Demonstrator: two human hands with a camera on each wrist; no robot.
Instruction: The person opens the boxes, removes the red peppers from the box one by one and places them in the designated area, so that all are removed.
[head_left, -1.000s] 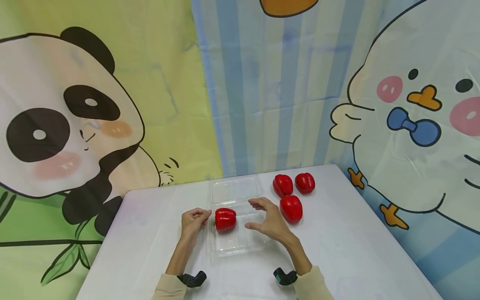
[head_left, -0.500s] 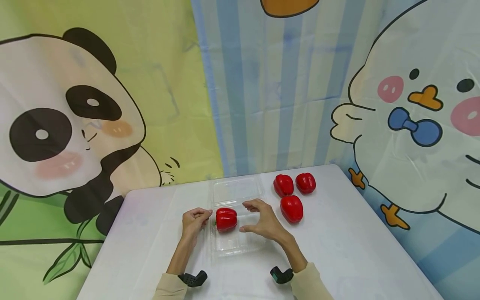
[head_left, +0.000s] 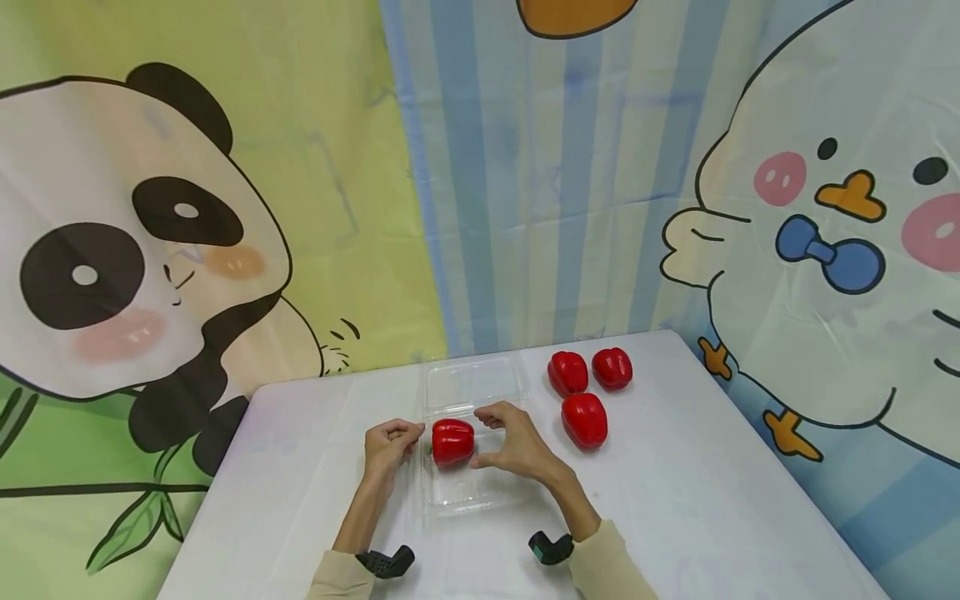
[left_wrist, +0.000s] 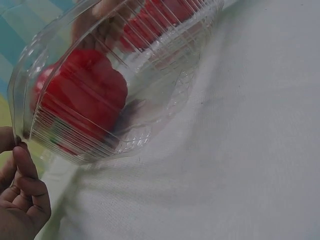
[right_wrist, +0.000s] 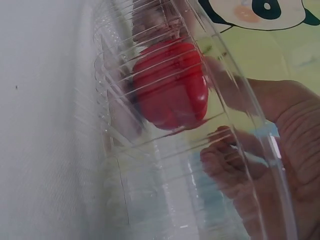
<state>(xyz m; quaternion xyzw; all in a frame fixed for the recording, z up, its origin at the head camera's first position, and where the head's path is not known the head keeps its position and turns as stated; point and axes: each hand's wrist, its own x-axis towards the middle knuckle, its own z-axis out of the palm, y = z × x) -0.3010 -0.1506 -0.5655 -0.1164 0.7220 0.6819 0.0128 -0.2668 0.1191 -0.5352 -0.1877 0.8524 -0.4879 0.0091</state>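
A clear plastic clamshell box (head_left: 480,493) lies on the table with its lid folded back behind it. One red bell pepper (head_left: 452,442) sits on its side in the left part of the box, its green stem end facing left. My left hand (head_left: 390,447) pinches the box's left rim between thumb and finger, as the left wrist view shows at the rim (left_wrist: 17,115). Over the box, my right hand (head_left: 521,442) has its thumb and fingers spread wide, just right of the pepper. Through the wall in the right wrist view, the right hand (right_wrist: 300,130) appears apart from the pepper.
Several more red peppers stand on the table right of the box: a near one (head_left: 584,421), a far one (head_left: 567,373) and another at the far right (head_left: 612,368). The white table (head_left: 712,500) ends at a printed curtain (head_left: 517,167) behind.
My right hand has moved left over the box, closer to the pepper in it. My left hand, the box and the peppers have stayed in place.
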